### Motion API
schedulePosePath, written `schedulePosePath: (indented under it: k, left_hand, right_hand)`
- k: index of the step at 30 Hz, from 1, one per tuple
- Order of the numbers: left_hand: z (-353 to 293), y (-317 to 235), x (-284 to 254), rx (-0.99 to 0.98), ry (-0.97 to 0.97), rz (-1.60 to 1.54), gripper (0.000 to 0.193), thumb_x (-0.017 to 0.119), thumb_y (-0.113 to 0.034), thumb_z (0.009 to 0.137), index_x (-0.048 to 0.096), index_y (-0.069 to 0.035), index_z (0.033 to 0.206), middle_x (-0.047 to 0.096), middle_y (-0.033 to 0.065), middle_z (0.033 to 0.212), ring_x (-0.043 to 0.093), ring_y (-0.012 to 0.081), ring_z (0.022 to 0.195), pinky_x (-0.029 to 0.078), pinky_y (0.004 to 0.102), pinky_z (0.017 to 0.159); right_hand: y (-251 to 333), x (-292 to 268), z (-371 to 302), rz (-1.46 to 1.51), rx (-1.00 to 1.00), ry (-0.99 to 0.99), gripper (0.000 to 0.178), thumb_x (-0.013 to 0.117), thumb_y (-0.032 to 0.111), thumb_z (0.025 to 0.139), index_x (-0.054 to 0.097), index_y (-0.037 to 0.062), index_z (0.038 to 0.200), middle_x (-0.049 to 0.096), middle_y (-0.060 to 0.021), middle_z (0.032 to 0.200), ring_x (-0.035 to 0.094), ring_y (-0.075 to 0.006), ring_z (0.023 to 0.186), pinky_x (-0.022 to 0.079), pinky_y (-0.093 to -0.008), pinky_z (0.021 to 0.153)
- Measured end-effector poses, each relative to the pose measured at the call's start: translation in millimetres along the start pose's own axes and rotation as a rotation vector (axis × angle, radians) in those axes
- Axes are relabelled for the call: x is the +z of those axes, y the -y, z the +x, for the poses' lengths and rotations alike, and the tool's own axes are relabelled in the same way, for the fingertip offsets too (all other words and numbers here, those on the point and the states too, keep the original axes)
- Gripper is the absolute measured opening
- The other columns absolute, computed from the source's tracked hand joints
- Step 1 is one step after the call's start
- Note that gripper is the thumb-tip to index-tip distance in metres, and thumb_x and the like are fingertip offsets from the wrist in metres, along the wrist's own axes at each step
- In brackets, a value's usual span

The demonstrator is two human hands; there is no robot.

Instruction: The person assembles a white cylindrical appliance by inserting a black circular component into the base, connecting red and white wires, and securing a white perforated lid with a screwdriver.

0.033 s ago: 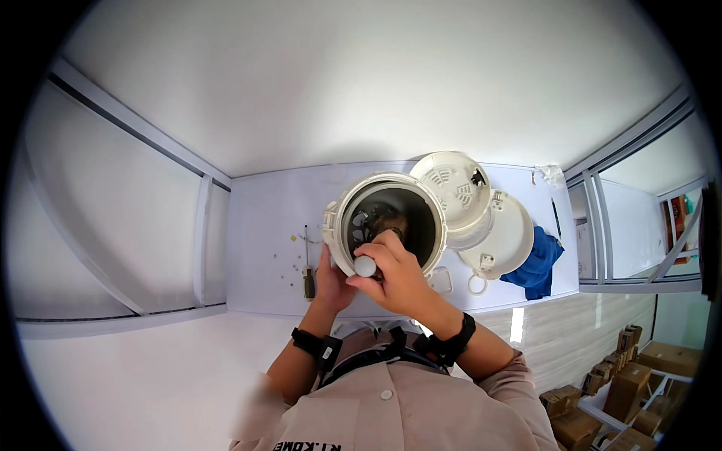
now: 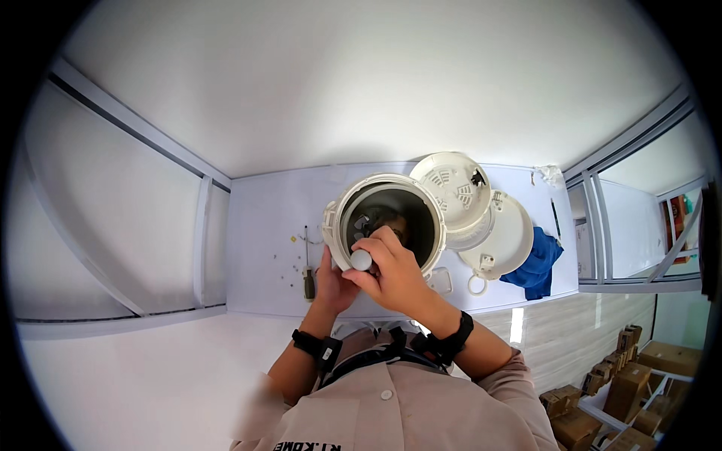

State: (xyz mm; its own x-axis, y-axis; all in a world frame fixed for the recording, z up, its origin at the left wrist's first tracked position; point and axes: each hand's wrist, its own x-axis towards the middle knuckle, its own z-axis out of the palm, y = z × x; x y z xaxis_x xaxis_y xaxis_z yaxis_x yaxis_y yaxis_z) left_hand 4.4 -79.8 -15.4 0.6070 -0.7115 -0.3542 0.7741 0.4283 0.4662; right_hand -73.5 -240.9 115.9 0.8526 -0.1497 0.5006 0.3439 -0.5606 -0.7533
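A beige shirt [image 2: 436, 413], two black wristbands [image 2: 459, 340] and possibly a dark belt [image 2: 361, 361] are worn.

The right hand [image 2: 395, 276] grips a grey round-topped cylinder [image 2: 361, 260] at the near left edge of a white, deep round housing [image 2: 338, 234], while the left hand [image 2: 335, 287] rests against the housing's outer side. On the table [image 2: 256, 218], a screwdriver [image 2: 308, 284] lies left of the housing. To the housing's right, a slotted white disc [image 2: 453, 197] overlaps a plain white cover [image 2: 513, 234], beside a crumpled blue cloth [image 2: 535, 264].
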Motion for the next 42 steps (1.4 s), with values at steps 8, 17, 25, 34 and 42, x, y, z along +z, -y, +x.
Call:
schedulePosePath:
  k: [8, 17, 25, 34, 42]
  left_hand:
    - [-1.7, -5.1, 13.4, -0.136, -0.319, 0.071, 0.075, 0.028, -0.071, 0.109, 0.060, -0.013, 0.145, 0.071, 0.0072, 0.132, 0.068, 0.0234, 0.118, 0.054, 0.0398, 0.103]
    - [-9.5, -34.5, -31.1, 0.157, -0.558, 1.880, 0.055, 0.046, -0.053, 0.109, 0.071, -0.005, 0.118, 0.075, 0.0147, 0.104, 0.071, 0.0238, 0.085, 0.055, 0.0354, 0.073]
    - [-51.5, -67.6, 105.8, 1.071, -0.076, 1.447, 0.035, 0.080, 0.001, 0.076, 0.067, -0.005, 0.108, 0.071, 0.0120, 0.105, 0.066, 0.0365, 0.093, 0.053, 0.0447, 0.088]
    - [-34.5, -59.8, 101.3, 0.984, -0.173, 1.579, 0.037, 0.087, -0.012, 0.077, 0.068, -0.006, 0.108, 0.071, 0.0118, 0.093, 0.067, 0.0370, 0.097, 0.051, 0.0484, 0.093]
    - [-35.6, -65.5, 87.8, 1.044, -0.056, 1.683, 0.049, 0.088, -0.014, 0.080, 0.067, -0.001, 0.123, 0.071, 0.0146, 0.098, 0.068, 0.0404, 0.103, 0.052, 0.0494, 0.100]
  right_hand:
    - [-0.9, 10.4, 10.4, -0.039, 0.024, 0.020, 0.044, 0.088, 0.032, 0.088, 0.067, 0.0044, 0.115, 0.061, -0.0124, 0.105, 0.065, -0.0260, 0.064, 0.054, -0.0359, 0.058]
    - [-1.4, 13.0, 11.9, -0.023, 0.007, -0.044, 0.044, 0.091, 0.028, 0.086, 0.065, 0.0029, 0.111, 0.062, -0.0113, 0.106, 0.061, -0.0186, 0.062, 0.051, -0.0300, 0.055]
    - [-4.6, 16.7, 18.1, -0.024, 0.076, -0.113, 0.057, 0.096, 0.041, 0.076, 0.056, 0.0035, 0.092, 0.060, -0.0114, 0.090, 0.061, -0.0295, 0.068, 0.052, -0.0387, 0.057]
    - [0.3, 8.2, 20.0, 0.059, 0.223, -0.017, 0.058, 0.097, 0.041, 0.075, 0.063, 0.0044, 0.104, 0.061, -0.0121, 0.098, 0.064, -0.0314, 0.081, 0.055, -0.0400, 0.068]
    - [-4.3, -13.3, 39.3, -0.072, -0.344, 0.045, 0.051, 0.070, 0.002, 0.087, 0.066, 0.0039, 0.138, 0.067, -0.0185, 0.132, 0.068, -0.0377, 0.112, 0.058, -0.0415, 0.090]
